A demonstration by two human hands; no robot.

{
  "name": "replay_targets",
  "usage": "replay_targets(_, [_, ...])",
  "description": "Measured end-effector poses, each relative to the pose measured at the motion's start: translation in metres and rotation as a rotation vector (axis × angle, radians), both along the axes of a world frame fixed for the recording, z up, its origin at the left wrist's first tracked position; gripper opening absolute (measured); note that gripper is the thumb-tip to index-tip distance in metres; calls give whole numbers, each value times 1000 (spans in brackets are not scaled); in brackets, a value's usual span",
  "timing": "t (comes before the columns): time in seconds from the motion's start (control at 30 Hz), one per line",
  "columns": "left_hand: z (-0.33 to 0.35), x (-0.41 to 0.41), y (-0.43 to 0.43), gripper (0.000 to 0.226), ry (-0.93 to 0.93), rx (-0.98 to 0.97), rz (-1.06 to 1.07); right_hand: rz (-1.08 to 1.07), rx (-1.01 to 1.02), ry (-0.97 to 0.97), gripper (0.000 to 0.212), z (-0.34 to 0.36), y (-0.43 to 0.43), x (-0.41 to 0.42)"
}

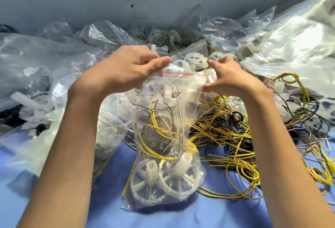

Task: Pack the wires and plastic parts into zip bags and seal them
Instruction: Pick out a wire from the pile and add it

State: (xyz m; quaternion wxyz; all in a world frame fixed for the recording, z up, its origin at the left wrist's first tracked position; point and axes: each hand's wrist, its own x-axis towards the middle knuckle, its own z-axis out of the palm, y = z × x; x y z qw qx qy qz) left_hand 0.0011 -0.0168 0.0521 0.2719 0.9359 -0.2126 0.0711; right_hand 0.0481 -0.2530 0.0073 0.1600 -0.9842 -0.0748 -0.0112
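I have one zip bag (163,137) up between my two hands, its bottom down on the blue cloth (163,217) in the middle of the table. My left hand (130,66) pinches the top left corner between thumb and fingers; my right hand (230,75) pinches the top right end the same way. Two wheel-shaped plastic parts (143,182) sit side by side at the bottom of the bag. A heap of filled bags (36,64) crowds the left, a tangle of loose wires (232,137) lies just to the right, and the only bare cloth is the strip nearest me. The bag is clear and crumpled, with a red strip (183,73) along its mouth, and yellow and grey wires (157,130) loop above the wheels.
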Motion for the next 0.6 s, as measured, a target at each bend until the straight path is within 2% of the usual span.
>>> replay_targets(0.07, [-1, 0, -4, 43, -20, -14, -15, -4, -1, -21, 86, -2, -2, 1])
replay_targets(0.13, [-3, 0, -9, 37, -45, -34, -36, 16, 5, -10, 77, -3, -5, 2])
replay_targets(0.33, [-5, -3, -19, 30, -82, -59, -60, 64, 73, -83, 17, 2, -11, 2])
replay_targets(0.43, [-6, -2, -23, 25, -109, -75, -48, 62, 121, -123, 21, 8, -11, -2])
replay_targets(0.6, [-5, -7, -43, 20, -329, -141, -113, -19, 410, -205, 20, 19, -7, -4])
